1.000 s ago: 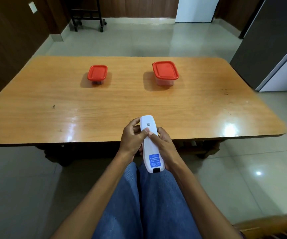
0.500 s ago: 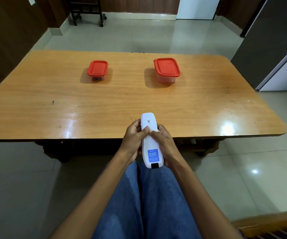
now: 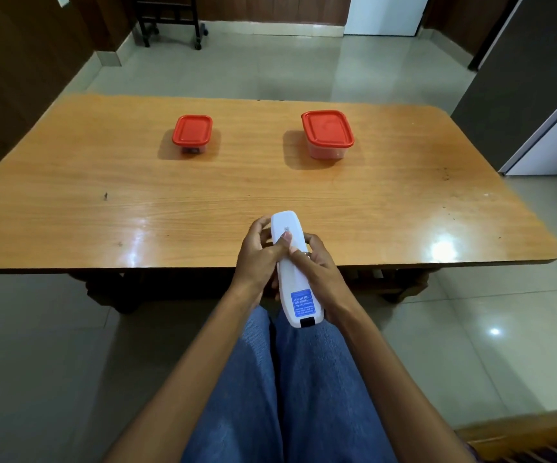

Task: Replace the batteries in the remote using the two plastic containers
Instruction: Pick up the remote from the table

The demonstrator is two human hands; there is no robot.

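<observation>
Remote (image 3: 298, 279) sits clasped in left hand (image 3: 257, 257) and right hand (image 3: 320, 267), thumbs pressing its back. I'd slide steadily, not twist.

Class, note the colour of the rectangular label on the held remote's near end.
The label is blue with pale print, on the white remote; head view.

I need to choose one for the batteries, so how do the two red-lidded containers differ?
The left container is smaller and lower; the right container is bigger and taller. Something dark shows through the left container's wall; none shows in the right container's. Both are shut, red-lidded, clear-bodied, and stand untouched on the table.
</observation>
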